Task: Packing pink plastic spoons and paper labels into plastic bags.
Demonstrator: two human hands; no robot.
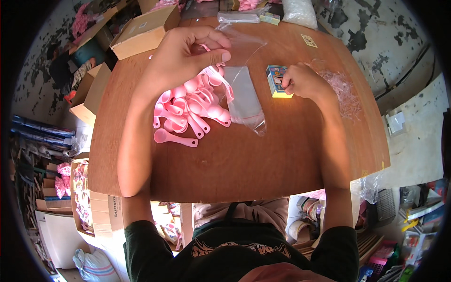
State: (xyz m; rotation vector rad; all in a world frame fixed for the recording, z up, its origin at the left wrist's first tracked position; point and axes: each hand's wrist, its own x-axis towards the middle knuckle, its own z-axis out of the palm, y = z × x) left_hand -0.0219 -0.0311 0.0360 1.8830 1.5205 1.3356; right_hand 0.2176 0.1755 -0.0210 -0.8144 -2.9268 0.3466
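Observation:
My left hand [199, 49] is raised over the pink plastic scoops [192, 101], its fingers curled and pinching a clear plastic bag [242, 42] that is hard to see against the table. A bit of pink shows within its grip. The scoops lie in a loose pile, with one scoop [174, 138] apart at the near edge. Farther right, my right hand [305, 81] has its fingers closed at the edge of a small stack of printed cards [277, 75] with yellow sides, pinching the top card. Between the hands lie flat clear bags [243, 94].
A cardboard box [145, 30] stands at the table's far left. Pinkish clear plastic scraps [342, 91] lie at the right, and a small yellowish card [309, 41] beyond them. Packed bags [300, 13] sit at the back. An open carton [96, 202] stands below the left side; another person works at far left.

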